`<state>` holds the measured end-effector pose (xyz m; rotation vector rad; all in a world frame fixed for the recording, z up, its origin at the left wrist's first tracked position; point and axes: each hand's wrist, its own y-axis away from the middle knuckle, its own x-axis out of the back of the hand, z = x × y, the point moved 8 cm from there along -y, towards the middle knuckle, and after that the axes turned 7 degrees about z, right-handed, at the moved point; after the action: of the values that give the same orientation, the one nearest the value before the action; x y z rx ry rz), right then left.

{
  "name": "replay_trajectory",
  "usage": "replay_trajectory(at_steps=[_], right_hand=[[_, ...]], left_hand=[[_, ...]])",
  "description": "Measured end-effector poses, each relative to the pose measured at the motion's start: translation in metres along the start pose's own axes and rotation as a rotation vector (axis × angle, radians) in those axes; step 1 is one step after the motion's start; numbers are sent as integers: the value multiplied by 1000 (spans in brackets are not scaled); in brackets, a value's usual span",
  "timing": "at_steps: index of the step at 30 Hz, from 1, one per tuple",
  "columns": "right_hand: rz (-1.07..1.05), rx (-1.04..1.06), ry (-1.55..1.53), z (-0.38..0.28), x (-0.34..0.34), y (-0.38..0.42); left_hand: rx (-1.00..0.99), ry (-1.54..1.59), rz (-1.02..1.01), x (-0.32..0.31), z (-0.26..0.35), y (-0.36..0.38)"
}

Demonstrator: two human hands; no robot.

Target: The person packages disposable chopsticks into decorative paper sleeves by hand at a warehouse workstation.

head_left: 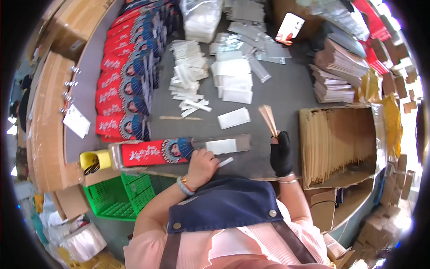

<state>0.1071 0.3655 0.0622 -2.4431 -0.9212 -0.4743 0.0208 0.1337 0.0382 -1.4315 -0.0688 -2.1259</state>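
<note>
My left hand point(204, 168) has its fingers curled together at the right end of a red and blue printed sleeve point(150, 153), which lies flat near the table's front edge. A clear plastic strip with a white card point(221, 146) extends to the right from there. Just beside my left fingers is a small white paper strip point(226, 162). My right hand point(281, 154), in a black glove with bare fingertips, is closed around the lower end of a folded fan point(268, 120) with pale wooden slats. The fan points up and away, slightly splayed at its far end.
Stacked red printed sleeves point(112, 96) line the left. White strips point(186, 67), white cards point(233, 76) and clear packets point(246, 36) lie behind. At right stands a carton point(380, 134) packed with wooden-looking pieces. A yellow holder point(96, 161), green crate point(116, 197) and phone-like object point(290, 28) also show.
</note>
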Motion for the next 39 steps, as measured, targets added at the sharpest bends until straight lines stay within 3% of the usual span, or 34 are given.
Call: replay_trajectory(at_steps=[2,4,7,13,15,20,24,25,28,31,34,35,38,39], right_hand=[[195,-131,-190,40,-4,20],[140,-292,-159,72,-19,34],[12,-506,-382,71,-16,26],[-8,-137,-25,51,0,10],[-155,-120,-24,20,-5,3],[-456,11,105,-9,-34,4],[-586,177,397,-6,-43,11],[-614,234,501,-6,-46,12],[-583,340,519,-19,-67,12],[-527,442,231,-24,-88,12],[-399,249,371,11,-65,1],[-407,137,274,15,-63,2],[-460,89,26,-11,-118,26],[-545,-28,-248,-25,-142,39]], left_hand=[[-8,-29,-15,-4,0,3],[-41,-77,-45,-9,3,3],[-72,-79,-56,-13,5,5],[-108,-74,-29,-4,13,-2],[-54,-60,76,21,9,-21],[-15,-74,107,20,-23,-32],[190,-35,133,60,-52,-7],[264,-30,-2,53,-65,6],[253,-13,-52,39,-68,15],[194,-42,-40,31,-50,-2],[215,-21,-44,30,-52,-6],[226,4,-54,25,-55,-5],[199,46,-61,15,-46,-14],[176,47,-53,15,-43,-20]])
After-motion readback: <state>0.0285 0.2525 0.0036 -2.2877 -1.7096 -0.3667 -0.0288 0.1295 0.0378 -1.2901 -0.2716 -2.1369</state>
